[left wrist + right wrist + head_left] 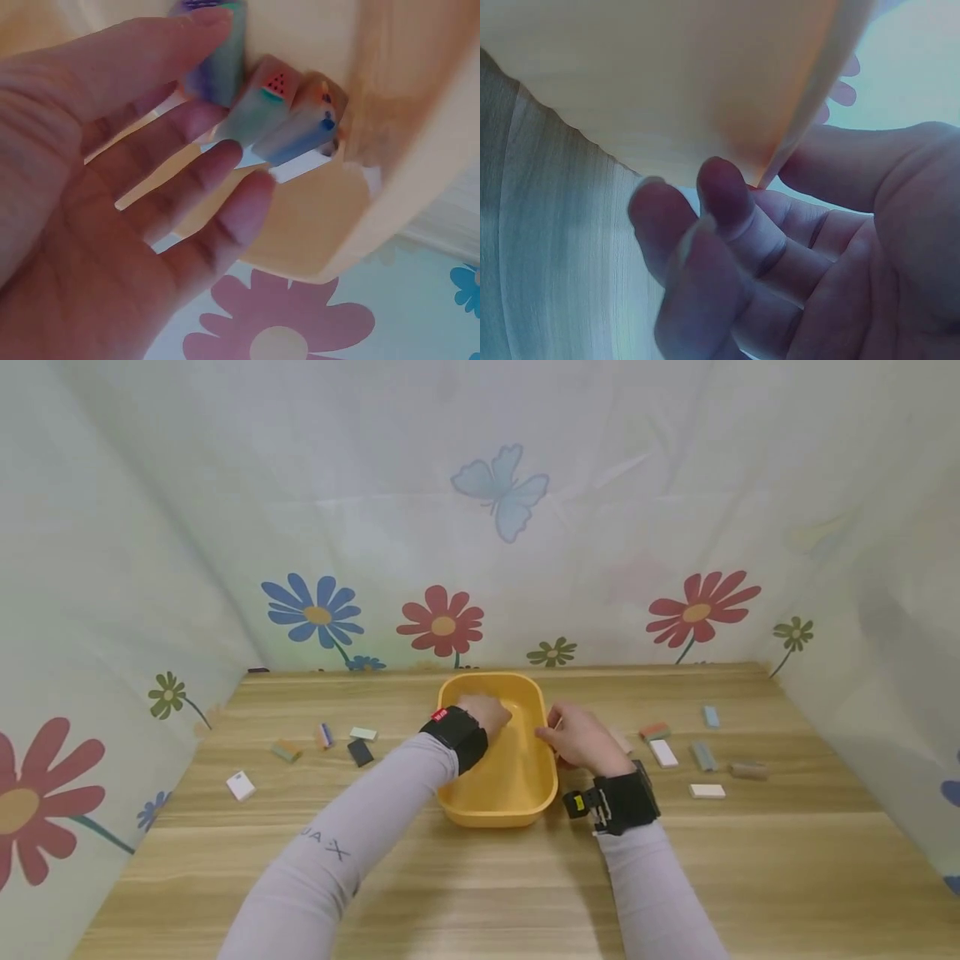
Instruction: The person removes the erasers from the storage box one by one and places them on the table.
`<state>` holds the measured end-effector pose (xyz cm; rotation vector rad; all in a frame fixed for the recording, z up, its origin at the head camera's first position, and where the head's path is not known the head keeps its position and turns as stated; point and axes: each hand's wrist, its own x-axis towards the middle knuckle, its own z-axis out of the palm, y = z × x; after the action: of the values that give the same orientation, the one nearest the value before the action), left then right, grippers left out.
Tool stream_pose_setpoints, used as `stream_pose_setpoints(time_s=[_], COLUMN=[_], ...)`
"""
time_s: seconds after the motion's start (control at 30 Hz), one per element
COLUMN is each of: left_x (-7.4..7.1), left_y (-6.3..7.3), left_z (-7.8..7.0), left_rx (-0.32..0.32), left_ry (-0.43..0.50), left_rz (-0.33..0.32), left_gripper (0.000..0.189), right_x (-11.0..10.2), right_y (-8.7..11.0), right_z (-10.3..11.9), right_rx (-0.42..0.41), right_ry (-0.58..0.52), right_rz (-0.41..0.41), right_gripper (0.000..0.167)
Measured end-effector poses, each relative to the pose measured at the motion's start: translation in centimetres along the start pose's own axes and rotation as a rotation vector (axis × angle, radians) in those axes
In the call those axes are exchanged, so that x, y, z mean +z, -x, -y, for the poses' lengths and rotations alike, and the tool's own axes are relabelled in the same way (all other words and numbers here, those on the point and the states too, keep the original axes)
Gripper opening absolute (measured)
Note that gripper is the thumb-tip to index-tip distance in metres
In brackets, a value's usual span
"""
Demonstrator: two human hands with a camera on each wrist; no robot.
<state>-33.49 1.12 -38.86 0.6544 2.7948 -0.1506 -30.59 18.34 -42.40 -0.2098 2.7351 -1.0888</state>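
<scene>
A yellow plastic tub [497,819] stands in the middle of the wooden table. My left hand [486,712] reaches down inside it. In the left wrist view, the thumb and index finger pinch a purple-and-green eraser [223,71], partly covered by the thumb. Beside it in the tub lie an eraser with a watermelon print [262,105] and a blue-and-orange one [304,124], close to the other fingertips. My right hand [581,739] grips the tub's right rim, thumb over the inside and curled fingers along the outer wall.
Left of the tub lie several small erasers, among them a black one [360,752] and a white one [241,786]. More are scattered to the right, including a white one [663,753] and a brownish roll [748,770]. A flower-printed curtain [585,568] borders the table.
</scene>
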Motion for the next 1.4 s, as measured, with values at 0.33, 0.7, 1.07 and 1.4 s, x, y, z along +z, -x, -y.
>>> stream_pose_setpoints(time_s=[0.33, 0.7, 1.07, 1.4], left_x=[0.8, -0.1, -2.0, 2.7], left_y=[0.6, 1.2, 4.4, 11.4], left_z=[-0.6, 0.5, 4.5, 12.2], left_rx=[0.089, 0.162, 0.285, 0.061], left_ry=[-0.298, -0.086, 0.314, 0.351], left_rz=[-0.069, 0.004, -0.182, -0.226], left_gripper=[0.022, 0.007, 0.016, 0.029], right_x=[0.1, 0.6, 0.1, 0.1], right_y=[0.1, 0.0, 0.2, 0.0], right_z=[0.0, 0.1, -0.1, 0.1], right_rx=[-0.008, -0.007, 0.006, -0.024], right_ry=[0.001, -0.003, 0.017, 0.006], right_rz=[-0.013, -0.005, 0.005, 0.017], right_gripper=[0.019, 0.019, 0.019, 0.019])
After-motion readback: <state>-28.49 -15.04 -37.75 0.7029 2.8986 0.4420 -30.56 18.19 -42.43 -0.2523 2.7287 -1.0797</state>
